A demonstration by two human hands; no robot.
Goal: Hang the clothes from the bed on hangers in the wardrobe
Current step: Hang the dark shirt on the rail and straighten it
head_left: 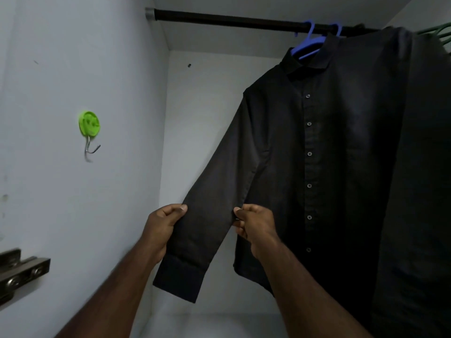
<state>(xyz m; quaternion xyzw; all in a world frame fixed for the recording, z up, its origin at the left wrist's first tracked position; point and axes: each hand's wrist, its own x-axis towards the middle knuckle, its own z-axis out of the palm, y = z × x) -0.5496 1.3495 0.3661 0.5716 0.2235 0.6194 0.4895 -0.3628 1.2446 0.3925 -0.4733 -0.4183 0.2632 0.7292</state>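
A black button-up shirt hangs on a blue hanger from the dark wardrobe rail. Its left-side sleeve is stretched out toward me, cuff hanging low. My left hand grips the sleeve's left edge, thumb on top of the cloth. My right hand pinches the sleeve's right edge close to the shirt body. A second dark garment hangs right of the shirt, partly covering it.
A green stick-on hook with a metal prong is fixed to the left wardrobe wall. A metal hinge sits at lower left. Green hangers show at the rail's far right. The rail's left stretch is bare.
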